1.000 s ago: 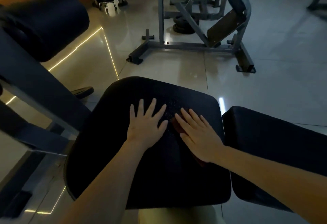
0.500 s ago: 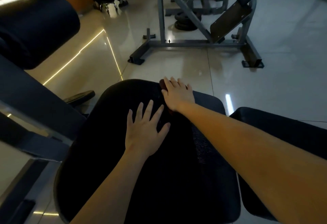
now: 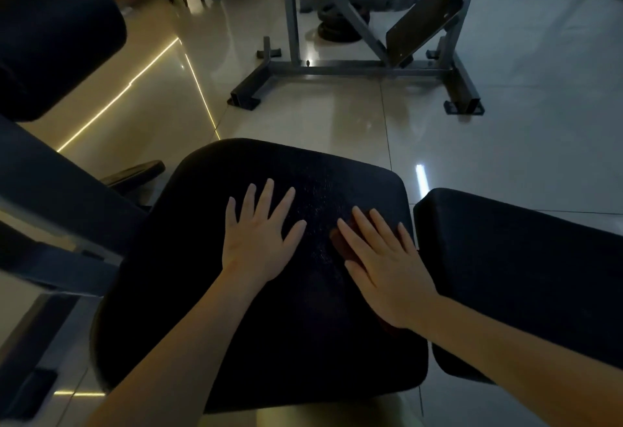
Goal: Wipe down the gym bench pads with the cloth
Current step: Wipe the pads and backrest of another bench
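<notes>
Reddish cloth point(image 3: 339, 241) under R hand point(image 3: 387, 274) (black pad point(image 3: 269, 342)).

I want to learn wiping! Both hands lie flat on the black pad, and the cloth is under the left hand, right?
Not quite. The head view shows the cloth under the right hand, not the left hand. Both hands do lie flat on the black pad.

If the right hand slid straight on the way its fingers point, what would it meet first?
Probably nothing but bare seat pad. The right hand, flat on the cloth, points away and leftward. The left hand seems to lie just clear of that line. Next comes the pad's far edge.
</notes>
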`<action>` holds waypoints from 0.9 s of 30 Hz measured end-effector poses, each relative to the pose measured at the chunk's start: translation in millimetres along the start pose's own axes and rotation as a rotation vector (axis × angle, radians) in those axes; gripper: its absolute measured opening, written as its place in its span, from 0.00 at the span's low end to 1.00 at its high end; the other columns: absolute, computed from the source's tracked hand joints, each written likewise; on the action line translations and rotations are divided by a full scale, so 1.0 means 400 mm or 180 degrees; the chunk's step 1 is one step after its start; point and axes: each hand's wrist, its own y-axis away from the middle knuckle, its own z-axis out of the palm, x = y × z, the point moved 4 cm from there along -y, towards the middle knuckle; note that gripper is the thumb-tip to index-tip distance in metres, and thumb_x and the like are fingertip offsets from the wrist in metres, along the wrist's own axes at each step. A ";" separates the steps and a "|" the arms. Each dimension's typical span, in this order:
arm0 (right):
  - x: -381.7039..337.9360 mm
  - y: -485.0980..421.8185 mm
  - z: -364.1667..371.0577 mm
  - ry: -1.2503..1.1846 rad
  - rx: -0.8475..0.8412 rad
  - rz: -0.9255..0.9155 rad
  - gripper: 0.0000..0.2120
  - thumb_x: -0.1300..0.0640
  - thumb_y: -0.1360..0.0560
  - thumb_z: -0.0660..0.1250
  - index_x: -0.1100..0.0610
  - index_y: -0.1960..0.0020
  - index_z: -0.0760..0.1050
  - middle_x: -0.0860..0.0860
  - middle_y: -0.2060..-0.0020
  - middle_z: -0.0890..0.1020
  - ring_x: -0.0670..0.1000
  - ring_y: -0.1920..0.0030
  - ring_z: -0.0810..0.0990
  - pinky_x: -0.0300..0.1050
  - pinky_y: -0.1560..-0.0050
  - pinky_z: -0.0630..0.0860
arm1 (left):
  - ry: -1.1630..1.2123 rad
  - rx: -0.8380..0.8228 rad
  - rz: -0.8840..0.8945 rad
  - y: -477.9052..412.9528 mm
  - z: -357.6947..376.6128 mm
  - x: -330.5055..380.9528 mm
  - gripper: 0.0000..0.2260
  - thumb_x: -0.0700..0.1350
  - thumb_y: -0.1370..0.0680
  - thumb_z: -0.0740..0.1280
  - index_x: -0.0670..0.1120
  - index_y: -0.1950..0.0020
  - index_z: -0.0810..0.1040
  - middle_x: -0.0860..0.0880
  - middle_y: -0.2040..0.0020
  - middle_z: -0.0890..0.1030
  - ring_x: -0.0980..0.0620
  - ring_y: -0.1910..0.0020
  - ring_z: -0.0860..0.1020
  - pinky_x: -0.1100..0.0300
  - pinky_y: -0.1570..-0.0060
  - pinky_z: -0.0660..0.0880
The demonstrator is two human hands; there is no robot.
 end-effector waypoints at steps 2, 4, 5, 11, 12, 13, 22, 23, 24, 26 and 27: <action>-0.001 -0.085 -0.007 0.0037 0.0066 0.0088 0.32 0.38 0.24 0.32 0.42 0.21 0.37 0.46 0.21 0.37 0.50 0.22 0.33 0.58 0.24 0.36 | -0.0042 -0.0040 -0.0012 -0.004 0.004 0.001 0.30 0.67 0.22 0.39 0.61 0.21 0.40 0.49 0.19 0.41 0.45 0.21 0.39 0.42 0.25 0.40; 0.004 -0.197 -0.016 -0.0013 0.0093 0.0203 0.28 0.40 0.19 0.39 0.43 0.20 0.38 0.47 0.21 0.38 0.52 0.22 0.34 0.61 0.24 0.36 | -0.0053 -0.0093 0.0007 -0.008 0.006 -0.001 0.32 0.69 0.24 0.37 0.61 0.21 0.39 0.49 0.19 0.40 0.44 0.21 0.38 0.41 0.25 0.39; 0.007 -0.252 -0.022 -0.0074 0.0093 0.0264 0.27 0.42 0.17 0.42 0.43 0.20 0.39 0.48 0.20 0.39 0.52 0.21 0.35 0.62 0.24 0.37 | -0.0062 -0.0098 0.0012 -0.008 0.007 -0.002 0.33 0.71 0.25 0.35 0.61 0.21 0.38 0.49 0.19 0.40 0.44 0.21 0.38 0.41 0.25 0.39; 0.010 -0.421 -0.040 -0.0244 0.0202 0.0451 0.27 0.45 0.16 0.46 0.47 0.20 0.44 0.51 0.20 0.45 0.56 0.21 0.42 0.64 0.24 0.42 | -0.0150 -0.0074 -0.0033 -0.011 0.008 -0.005 0.35 0.73 0.27 0.33 0.63 0.22 0.38 0.50 0.19 0.40 0.45 0.21 0.39 0.41 0.25 0.40; 0.011 -0.422 -0.044 -0.0248 0.0192 0.0461 0.27 0.45 0.16 0.46 0.48 0.19 0.44 0.51 0.20 0.45 0.56 0.21 0.42 0.64 0.24 0.42 | -0.0121 -0.0084 -0.0042 -0.013 0.004 -0.003 0.34 0.74 0.26 0.35 0.64 0.22 0.39 0.51 0.19 0.41 0.45 0.21 0.39 0.41 0.25 0.40; 0.011 -0.418 -0.047 -0.0261 0.0164 0.0457 0.27 0.45 0.16 0.45 0.48 0.19 0.44 0.51 0.20 0.45 0.56 0.20 0.42 0.64 0.24 0.42 | -0.0094 -0.0101 -0.0052 -0.013 0.001 0.000 0.33 0.73 0.25 0.36 0.64 0.22 0.40 0.51 0.19 0.41 0.46 0.21 0.39 0.42 0.25 0.40; -0.001 -0.093 -0.020 -0.0247 0.0125 0.0690 0.27 0.44 0.17 0.41 0.46 0.21 0.35 0.49 0.21 0.36 0.52 0.22 0.34 0.62 0.24 0.39 | -0.0110 -0.0314 -0.0525 -0.002 -0.013 0.034 0.30 0.68 0.21 0.41 0.61 0.21 0.40 0.43 0.19 0.41 0.43 0.21 0.41 0.43 0.24 0.42; 0.003 -0.033 -0.010 -0.0236 0.0121 0.0674 0.28 0.41 0.19 0.37 0.45 0.22 0.33 0.48 0.22 0.34 0.51 0.23 0.32 0.61 0.24 0.40 | -0.0115 -0.0314 -0.0566 0.002 -0.011 0.041 0.30 0.67 0.21 0.40 0.60 0.21 0.39 0.41 0.19 0.41 0.42 0.21 0.41 0.42 0.24 0.43; 0.009 0.021 -0.002 -0.0252 0.0121 0.0649 0.29 0.40 0.23 0.32 0.44 0.24 0.30 0.46 0.23 0.32 0.50 0.24 0.30 0.60 0.24 0.41 | -0.0126 -0.0313 -0.0586 0.006 -0.009 0.046 0.29 0.66 0.20 0.40 0.59 0.21 0.38 0.40 0.20 0.41 0.41 0.21 0.41 0.41 0.24 0.43; 0.022 0.089 0.017 -0.0388 0.0070 0.0549 0.31 0.39 0.28 0.28 0.42 0.26 0.28 0.44 0.25 0.29 0.49 0.25 0.27 0.57 0.23 0.41 | -0.0179 -0.0281 -0.0572 0.018 -0.003 0.053 0.30 0.66 0.21 0.39 0.58 0.21 0.38 0.39 0.20 0.41 0.39 0.21 0.40 0.39 0.24 0.43; 0.025 0.099 0.024 -0.0444 0.0044 0.0484 0.31 0.39 0.28 0.28 0.41 0.26 0.29 0.43 0.25 0.30 0.49 0.25 0.27 0.55 0.23 0.41 | -0.0188 -0.0254 -0.0521 0.026 -0.001 0.054 0.31 0.67 0.22 0.38 0.58 0.21 0.38 0.38 0.20 0.41 0.38 0.21 0.40 0.38 0.25 0.43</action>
